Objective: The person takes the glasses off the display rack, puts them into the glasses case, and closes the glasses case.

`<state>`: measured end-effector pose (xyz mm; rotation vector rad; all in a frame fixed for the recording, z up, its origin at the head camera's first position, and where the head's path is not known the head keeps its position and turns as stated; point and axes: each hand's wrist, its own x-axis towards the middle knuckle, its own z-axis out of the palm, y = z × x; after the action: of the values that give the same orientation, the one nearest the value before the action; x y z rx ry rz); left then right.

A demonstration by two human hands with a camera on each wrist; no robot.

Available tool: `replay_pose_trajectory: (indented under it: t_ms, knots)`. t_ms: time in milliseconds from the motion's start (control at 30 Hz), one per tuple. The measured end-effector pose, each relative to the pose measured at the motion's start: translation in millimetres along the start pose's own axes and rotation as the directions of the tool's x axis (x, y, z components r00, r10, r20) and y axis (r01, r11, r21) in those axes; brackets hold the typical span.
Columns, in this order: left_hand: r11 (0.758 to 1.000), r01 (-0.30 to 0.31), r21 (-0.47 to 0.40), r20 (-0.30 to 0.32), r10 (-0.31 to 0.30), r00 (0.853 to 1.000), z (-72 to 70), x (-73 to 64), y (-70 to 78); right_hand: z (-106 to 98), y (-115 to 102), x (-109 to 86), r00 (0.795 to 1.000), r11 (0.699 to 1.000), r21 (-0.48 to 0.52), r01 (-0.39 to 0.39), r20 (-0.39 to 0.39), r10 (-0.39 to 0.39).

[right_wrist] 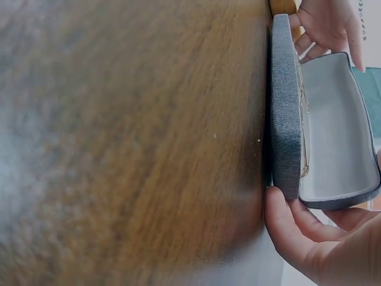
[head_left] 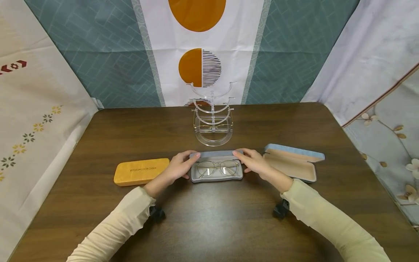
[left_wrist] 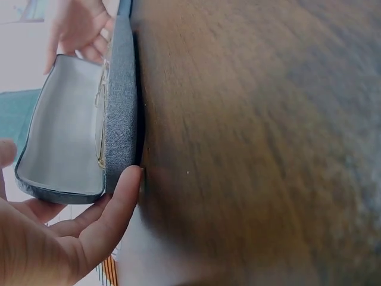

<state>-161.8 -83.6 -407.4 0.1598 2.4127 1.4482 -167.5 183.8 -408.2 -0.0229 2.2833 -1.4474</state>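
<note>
A grey glasses case (head_left: 216, 179) lies on the table with its lid (left_wrist: 62, 128) raised, showing a pale grey lining. Thin gold-rimmed glasses (head_left: 228, 168) lie inside it. My left hand (head_left: 180, 166) holds the case's left end, thumb at the lid's edge and fingers curled along the side, touching the base. On the opposite end, my right hand (head_left: 257, 164) grips in the same way, with its thumb on the lid. In the right wrist view the lid (right_wrist: 333, 131) stands tilted back from the base.
A closed yellow case (head_left: 140, 176) with lettering lies left of my left hand. To the right, a blue case (head_left: 289, 167) with beige lining stands open. Behind is a clear tiered display stand (head_left: 213, 109), with a thin gold frame on its lower part.
</note>
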Motion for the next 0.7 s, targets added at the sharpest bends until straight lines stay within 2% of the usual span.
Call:
replay_pose_trajectory:
  t_ms: [267, 433, 700]
  knots:
    - [1.000, 0.003, -0.008, -0.016, -0.004, 1.000, 1.4, 0.2, 1.5, 1.1, -4.1, 2.0, 1.000, 1.000, 0.004, -0.024, -0.005, 0.024]
    - [1.000, 0.028, -0.007, -0.038, -0.028, 0.999, 2.3, 2.5, 4.9, -0.3, -4.5, 3.8, 0.999, 0.999, 0.012, -0.032, 0.006, 0.032]
    - [0.998, 0.052, 0.037, -0.033, -0.050, 0.998, 2.1, 5.6, 9.1, -1.6, -6.1, 4.5, 0.999, 0.999, 0.031, -0.031, 0.029, 0.030]
